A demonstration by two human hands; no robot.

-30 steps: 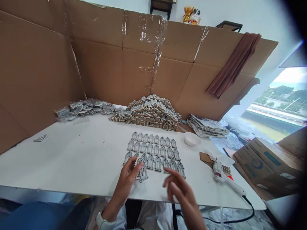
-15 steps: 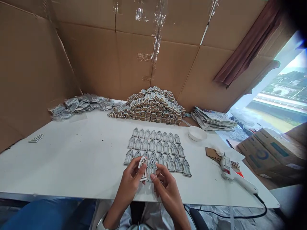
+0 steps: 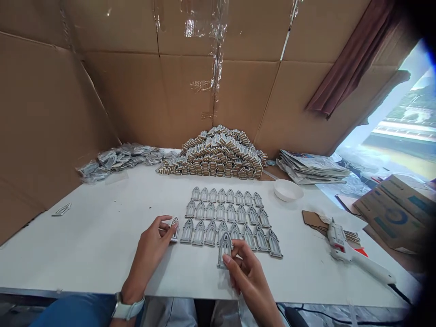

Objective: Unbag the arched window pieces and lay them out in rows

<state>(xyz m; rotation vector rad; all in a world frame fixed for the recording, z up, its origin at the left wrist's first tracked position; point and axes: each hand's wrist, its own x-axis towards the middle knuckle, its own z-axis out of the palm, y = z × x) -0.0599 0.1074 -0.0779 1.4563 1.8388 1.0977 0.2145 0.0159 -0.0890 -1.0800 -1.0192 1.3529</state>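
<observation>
Between the thumb and fingers of my left hand (image 3: 155, 247) is a small white arched window piece with dark scrollwork (image 3: 175, 228), close to the table just left of the lowest row. My right hand (image 3: 250, 272) pinches a grey arched window frame (image 3: 224, 250) by its lower right side, held upright in front of the rows. Behind both hands, several matching grey arched window frames (image 3: 220, 212) lie in three rows on the white table (image 3: 112, 245). The held grey frame partly covers pieces in the lowest row.
A large heap of stacked arched pieces (image 3: 218, 156) stands against the cardboard wall, with plastic-wrapped ones (image 3: 119, 156) to its left. A white bowl (image 3: 288, 190), cardboard pieces (image 3: 311, 219) and a corded glue gun (image 3: 340, 243) are at right. One loose piece (image 3: 61, 210) lies far left.
My hands have moved apart. The left carried the white piece leftward and down toward the table; the right keeps the grey frame, now slightly further right. The view has shifted a little.
</observation>
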